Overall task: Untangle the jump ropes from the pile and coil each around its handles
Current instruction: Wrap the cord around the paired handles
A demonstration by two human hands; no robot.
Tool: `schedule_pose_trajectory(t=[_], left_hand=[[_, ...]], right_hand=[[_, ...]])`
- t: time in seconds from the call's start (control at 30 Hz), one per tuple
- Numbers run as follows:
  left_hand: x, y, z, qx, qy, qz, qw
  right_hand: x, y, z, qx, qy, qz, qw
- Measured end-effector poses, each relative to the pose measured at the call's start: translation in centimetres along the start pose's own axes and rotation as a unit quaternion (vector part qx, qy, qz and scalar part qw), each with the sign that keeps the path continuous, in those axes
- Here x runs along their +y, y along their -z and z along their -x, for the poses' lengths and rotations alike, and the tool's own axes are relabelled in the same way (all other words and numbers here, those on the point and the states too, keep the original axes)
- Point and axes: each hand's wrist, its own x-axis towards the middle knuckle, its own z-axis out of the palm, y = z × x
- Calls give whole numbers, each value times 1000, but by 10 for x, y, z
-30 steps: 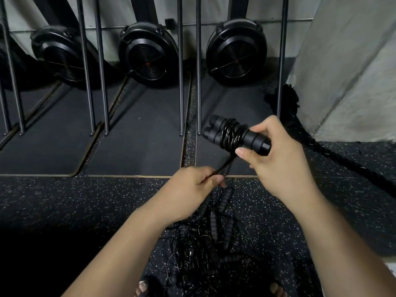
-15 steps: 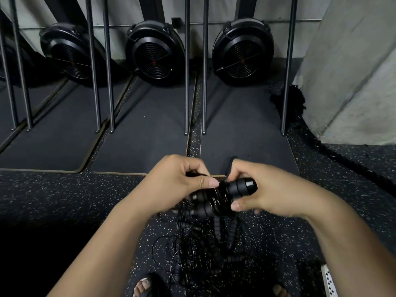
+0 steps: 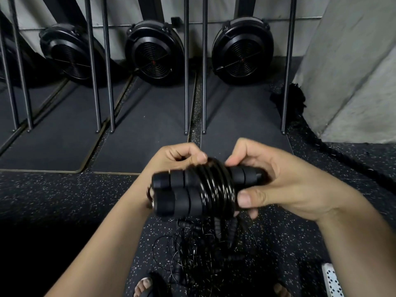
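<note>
A black jump rope (image 3: 192,191) fills the middle of the view: two handles side by side with glossy cord wound around their middle. My right hand (image 3: 285,183) grips the handles' right end, thumb pressed on the coils. My left hand (image 3: 177,157) sits just behind the bundle, fingers curled and pinching at the top of the coil; the cord end itself is hidden. Below on the speckled floor lies the tangled pile (image 3: 203,254) of thin black cords and ridged handles.
Three black fan-wheel machines (image 3: 154,54) stand against the back wall behind upright steel bars (image 3: 186,67), on dark mats. A concrete pillar (image 3: 353,67) rises at right with a thick black rope (image 3: 310,133) at its base. My sandalled foot (image 3: 143,286) shows at the bottom edge.
The wound bundle came down from in front of the mats toward me. My left hand rose from the hanging cord to the coil's top. The loose tail is no longer visible.
</note>
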Motion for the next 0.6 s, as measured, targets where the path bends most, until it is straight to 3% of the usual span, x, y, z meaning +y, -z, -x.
schedule_pose_trajectory(t=[0.1, 0.2, 0.33, 0.47, 0.6], left_hand=[[-3, -15, 6, 23, 73, -163, 984], [4, -38, 1, 102, -15, -104, 989], [-1, -57, -4, 158, -31, -37, 986], [-14, -58, -8, 170, -25, -199, 965], [-22, -56, -9, 146, 15, -216, 965]], right_hand=[[4, -5, -8, 47, 39, -81, 995], [10, -13, -17, 109, 58, -151, 981], [18, -21, -27, 193, 64, -191, 960], [22, -21, -32, 290, 65, -137, 945], [27, -13, -31, 312, 28, -7, 950]])
